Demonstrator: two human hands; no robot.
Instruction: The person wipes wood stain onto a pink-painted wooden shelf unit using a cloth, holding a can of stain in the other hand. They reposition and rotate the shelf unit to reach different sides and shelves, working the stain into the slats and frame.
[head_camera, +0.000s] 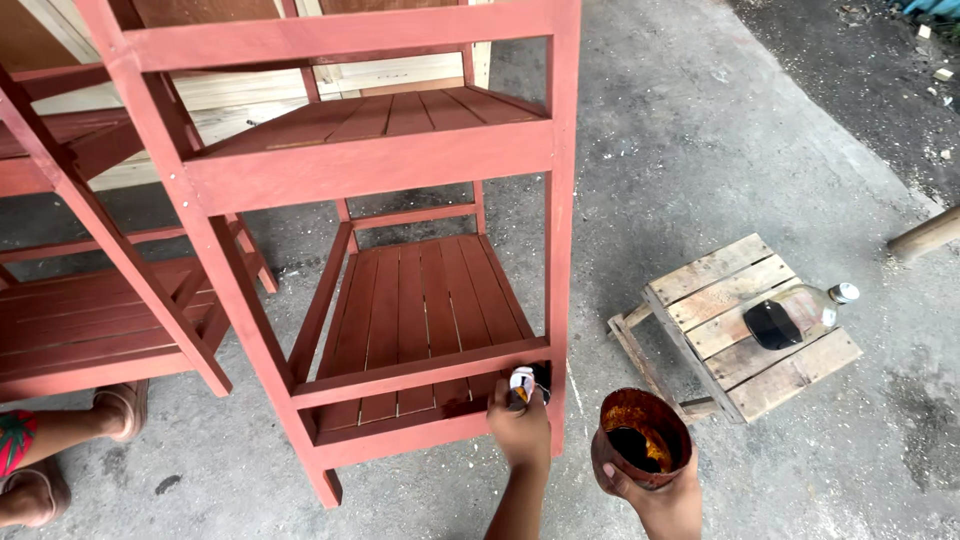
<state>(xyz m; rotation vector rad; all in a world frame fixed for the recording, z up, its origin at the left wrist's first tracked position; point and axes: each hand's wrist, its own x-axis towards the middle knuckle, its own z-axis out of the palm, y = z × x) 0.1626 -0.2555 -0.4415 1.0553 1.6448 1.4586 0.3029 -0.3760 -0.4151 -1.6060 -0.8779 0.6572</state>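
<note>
Brush (524, 383) sits clamped in left hand (520, 430), bristles against the red shelf's (420, 310) lower rail. Right hand (660, 495) grips stain can (640, 438) close alongside, handy for reloading, above concrete floor (700, 150).

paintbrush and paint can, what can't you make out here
Head view only:
- paintbrush bristles: hidden behind the red shelf post.
- paint can depth: only a dark pool shows past the rim.
- right hand: cut off by the bottom edge.
- left hand fingers: curled out of sight around the handle.
</note>
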